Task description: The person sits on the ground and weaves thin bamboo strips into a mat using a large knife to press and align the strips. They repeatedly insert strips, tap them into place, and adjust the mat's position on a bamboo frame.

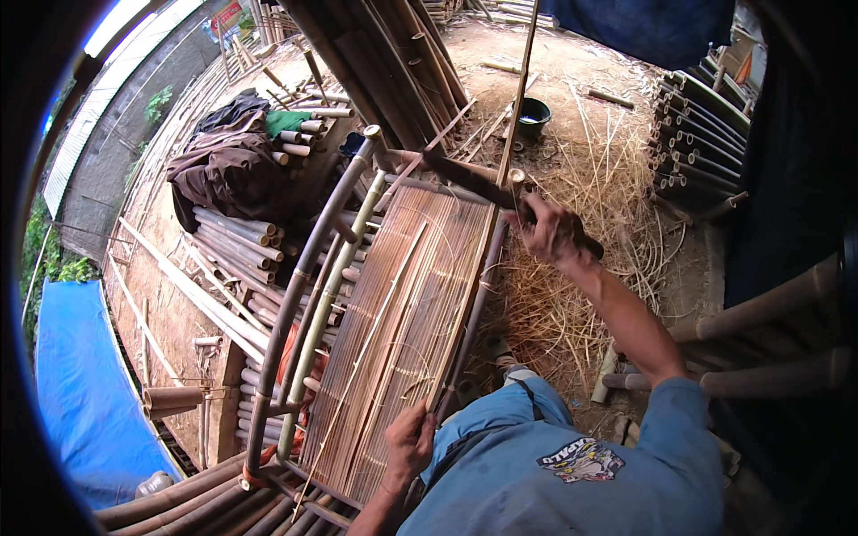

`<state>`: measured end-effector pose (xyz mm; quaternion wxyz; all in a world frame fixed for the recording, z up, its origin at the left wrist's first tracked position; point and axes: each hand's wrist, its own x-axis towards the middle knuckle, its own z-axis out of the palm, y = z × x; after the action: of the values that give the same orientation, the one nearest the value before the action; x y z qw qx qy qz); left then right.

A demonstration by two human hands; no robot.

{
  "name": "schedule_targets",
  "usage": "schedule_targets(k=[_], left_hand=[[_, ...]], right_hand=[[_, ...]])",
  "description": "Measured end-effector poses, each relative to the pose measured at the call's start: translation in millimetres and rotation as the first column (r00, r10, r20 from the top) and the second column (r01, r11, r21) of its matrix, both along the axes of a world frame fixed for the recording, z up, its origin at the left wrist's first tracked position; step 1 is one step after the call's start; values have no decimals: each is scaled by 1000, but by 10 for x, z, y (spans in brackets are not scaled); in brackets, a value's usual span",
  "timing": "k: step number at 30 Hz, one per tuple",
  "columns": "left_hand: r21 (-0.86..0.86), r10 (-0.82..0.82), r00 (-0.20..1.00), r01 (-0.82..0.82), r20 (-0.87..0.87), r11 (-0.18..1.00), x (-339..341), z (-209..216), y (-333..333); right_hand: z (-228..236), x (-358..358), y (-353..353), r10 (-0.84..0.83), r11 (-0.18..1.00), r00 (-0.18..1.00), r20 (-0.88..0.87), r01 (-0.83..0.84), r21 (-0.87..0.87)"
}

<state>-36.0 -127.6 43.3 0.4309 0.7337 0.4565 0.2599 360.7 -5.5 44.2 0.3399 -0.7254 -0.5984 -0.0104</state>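
My right hand (552, 230) is closed round the handle of a dark-bladed machete (469, 181). Its blade points left, across the far end of a bamboo slat panel (402, 295). At the panel's near right edge, my left hand (411, 439) is closed in a pinch on a thin bamboo strip (521, 89). This strip runs along the panel's right side and rises past the machete blade toward the top of the view. The panel lies in a frame of bamboo poles (299, 313), and several loose thin fibres rest on it.
Bamboo shavings (581, 277) cover the ground to the right, near a dark bucket (534, 116). Stacked bamboo poles (702, 134) stand at far right; more poles (237, 241) and dark cloth (232, 165) lie left. Thick poles (384, 62) lean ahead. A blue tarp (85, 384) lies far left.
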Motion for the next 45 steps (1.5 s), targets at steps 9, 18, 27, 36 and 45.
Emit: schedule_targets(k=[9,18,27,36,45], left_hand=[[-113,3,1000,-6,-22,994,-1104,-609,-622],[-656,136,908,176,396,734,492,263,647],[-527,162,896,91,413,845,612,372,687],[-604,211,904,63,371,794,304,482,379],[-628,129,949,86,288,773,51,450,137]], right_hand=[[508,1537,115,-296,955,952,-71,296,-21],[142,-934,-584,230,964,968,97,-241,114],[332,-1060,-455,211,963,971,109,-225,149],[491,-716,-244,51,996,997,52,-55,68],[460,-75,-11,-9,1000,997,76,7,23]])
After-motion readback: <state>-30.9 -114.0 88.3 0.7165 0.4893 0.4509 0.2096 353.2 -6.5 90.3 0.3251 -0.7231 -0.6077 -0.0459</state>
